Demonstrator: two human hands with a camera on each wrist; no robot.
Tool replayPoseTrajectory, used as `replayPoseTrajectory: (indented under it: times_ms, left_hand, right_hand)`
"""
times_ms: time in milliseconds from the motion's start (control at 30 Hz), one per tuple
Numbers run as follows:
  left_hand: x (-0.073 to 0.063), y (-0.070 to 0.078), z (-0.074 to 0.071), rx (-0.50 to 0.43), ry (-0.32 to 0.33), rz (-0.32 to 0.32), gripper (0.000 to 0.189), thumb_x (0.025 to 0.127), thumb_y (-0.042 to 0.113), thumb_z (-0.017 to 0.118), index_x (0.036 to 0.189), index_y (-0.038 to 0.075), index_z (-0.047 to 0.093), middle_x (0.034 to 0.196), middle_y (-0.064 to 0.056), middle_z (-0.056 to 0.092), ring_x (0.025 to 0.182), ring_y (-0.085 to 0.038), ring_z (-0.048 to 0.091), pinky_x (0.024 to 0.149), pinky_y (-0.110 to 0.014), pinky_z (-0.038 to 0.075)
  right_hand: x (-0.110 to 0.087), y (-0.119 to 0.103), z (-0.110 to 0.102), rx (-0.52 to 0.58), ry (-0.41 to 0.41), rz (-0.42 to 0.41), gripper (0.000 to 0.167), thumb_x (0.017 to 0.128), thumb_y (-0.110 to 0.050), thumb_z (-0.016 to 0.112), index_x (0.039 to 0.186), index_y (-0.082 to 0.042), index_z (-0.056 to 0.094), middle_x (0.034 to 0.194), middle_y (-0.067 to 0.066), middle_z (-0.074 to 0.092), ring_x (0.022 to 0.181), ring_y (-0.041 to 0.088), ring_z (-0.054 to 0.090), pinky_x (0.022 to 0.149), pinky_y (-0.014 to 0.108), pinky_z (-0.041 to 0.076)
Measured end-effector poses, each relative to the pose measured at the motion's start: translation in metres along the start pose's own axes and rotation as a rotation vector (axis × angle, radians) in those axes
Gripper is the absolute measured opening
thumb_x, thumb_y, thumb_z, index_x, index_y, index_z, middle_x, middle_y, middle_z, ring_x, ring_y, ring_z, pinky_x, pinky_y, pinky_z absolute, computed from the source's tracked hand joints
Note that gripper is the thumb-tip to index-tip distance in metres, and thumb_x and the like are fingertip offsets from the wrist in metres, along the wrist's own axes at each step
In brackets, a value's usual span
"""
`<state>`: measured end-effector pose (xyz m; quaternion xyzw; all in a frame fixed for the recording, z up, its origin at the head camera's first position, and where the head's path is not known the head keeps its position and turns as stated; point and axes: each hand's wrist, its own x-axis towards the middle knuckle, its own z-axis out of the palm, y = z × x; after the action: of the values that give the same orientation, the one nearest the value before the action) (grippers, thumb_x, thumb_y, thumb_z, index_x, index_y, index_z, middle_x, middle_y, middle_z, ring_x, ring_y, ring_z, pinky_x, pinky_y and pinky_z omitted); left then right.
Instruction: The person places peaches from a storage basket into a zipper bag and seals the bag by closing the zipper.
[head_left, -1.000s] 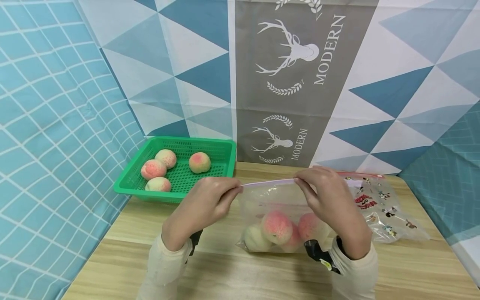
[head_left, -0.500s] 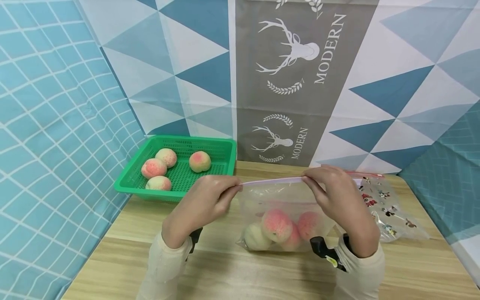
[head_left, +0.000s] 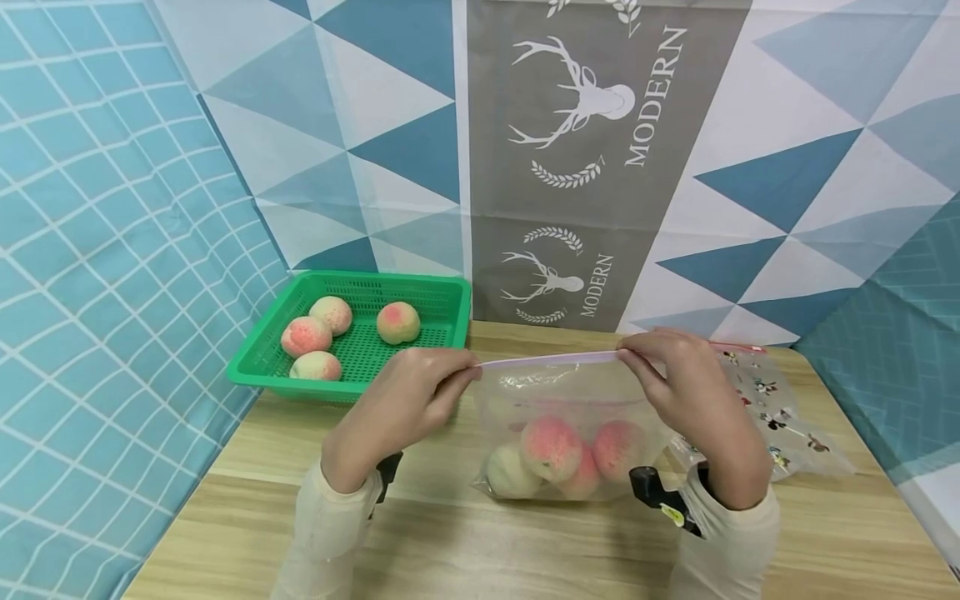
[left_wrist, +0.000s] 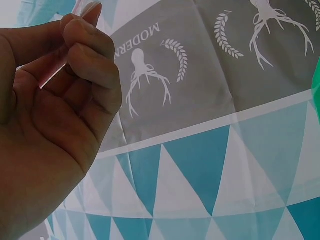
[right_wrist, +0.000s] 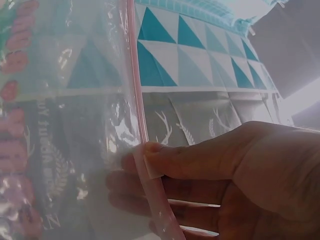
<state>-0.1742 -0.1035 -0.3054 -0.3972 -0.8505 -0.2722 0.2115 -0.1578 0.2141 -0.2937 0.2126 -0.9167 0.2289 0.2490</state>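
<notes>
A clear zip bag (head_left: 570, 392) with a pinkish zip strip along its top stands on the table, several pink and cream peaches (head_left: 553, 448) inside it. My left hand (head_left: 405, 408) pinches the top left corner of the bag between thumb and fingers. At the strip's right part, my right hand (head_left: 690, 396) pinches the zip between thumb and forefinger. The right wrist view shows the thumb (right_wrist: 195, 157) pressed on the pink zip strip (right_wrist: 136, 95), other fingers behind the film. In the left wrist view the left fingertips (left_wrist: 82, 30) meet on a sliver of clear film.
A green plastic basket (head_left: 442, 367) with several peaches (head_left: 307, 337) stands at the back left. Behind the right hand lies another clear zip bag (head_left: 787, 421) with cartoon prints. Patterned cloth (head_left: 405, 125) hangs along the table's (head_left: 480, 550) back.
My right hand has slid rightward along the zip strip. The left hand stays at the left corner, and the peaches in the bag have hardly moved.
</notes>
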Motion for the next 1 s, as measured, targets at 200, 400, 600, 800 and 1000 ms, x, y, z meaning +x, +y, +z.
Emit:
replayPoseTrajectory:
  times_ms: [200, 400, 600, 800, 1000]
  left_hand:
    - [0.002, -0.002, 0.000, -0.002, -0.007, -0.012, 0.010, 0.096, 0.012, 0.065, 0.092, 0.010, 0.074, 0.076, 0.007, 0.065, 0.063, -0.005, 0.053, 0.063, -0.023, 0.049]
    - [0.001, -0.003, 0.000, -0.011, -0.016, -0.030, 0.009, 0.096, 0.012, 0.066, 0.092, 0.011, 0.074, 0.077, 0.007, 0.065, 0.064, -0.005, 0.053, 0.064, -0.024, 0.049]
    - [0.001, -0.004, -0.002, -0.021, -0.020, -0.040, 0.009, 0.096, 0.012, 0.066, 0.094, 0.011, 0.074, 0.079, 0.007, 0.066, 0.065, -0.005, 0.053, 0.063, -0.023, 0.049]
    - [0.000, -0.005, -0.003, -0.017, -0.016, -0.045, 0.008, 0.096, 0.012, 0.066, 0.094, 0.011, 0.074, 0.082, 0.006, 0.068, 0.066, -0.004, 0.054, 0.064, -0.024, 0.049]
    - [0.000, -0.005, -0.003, -0.017, -0.026, -0.050, 0.009, 0.096, 0.013, 0.066, 0.094, 0.012, 0.074, 0.083, 0.006, 0.069, 0.067, -0.003, 0.054, 0.066, -0.024, 0.050]
  right_hand:
    - [-0.003, 0.008, -0.006, -0.004, 0.005, 0.019, 0.011, 0.092, -0.004, 0.069, 0.098, -0.003, 0.078, 0.095, 0.013, 0.074, 0.090, 0.033, 0.070, 0.081, 0.054, 0.053]
    - [-0.005, 0.016, -0.011, -0.015, 0.013, 0.022, 0.011, 0.092, -0.004, 0.068, 0.098, -0.001, 0.077, 0.097, 0.017, 0.074, 0.093, 0.037, 0.069, 0.084, 0.057, 0.051]
    - [-0.007, 0.024, -0.014, -0.025, 0.047, 0.017, 0.010, 0.090, -0.003, 0.070, 0.097, -0.001, 0.077, 0.093, 0.016, 0.075, 0.089, 0.037, 0.071, 0.080, 0.056, 0.052]
    - [-0.010, 0.028, -0.019, -0.022, 0.036, 0.068, 0.012, 0.091, -0.005, 0.070, 0.101, 0.000, 0.076, 0.097, 0.018, 0.074, 0.091, 0.038, 0.070, 0.080, 0.058, 0.051]
    - [-0.017, 0.034, -0.026, -0.010, 0.034, 0.110, 0.015, 0.092, -0.005, 0.070, 0.105, 0.002, 0.074, 0.099, 0.020, 0.073, 0.089, 0.037, 0.068, 0.077, 0.058, 0.052]
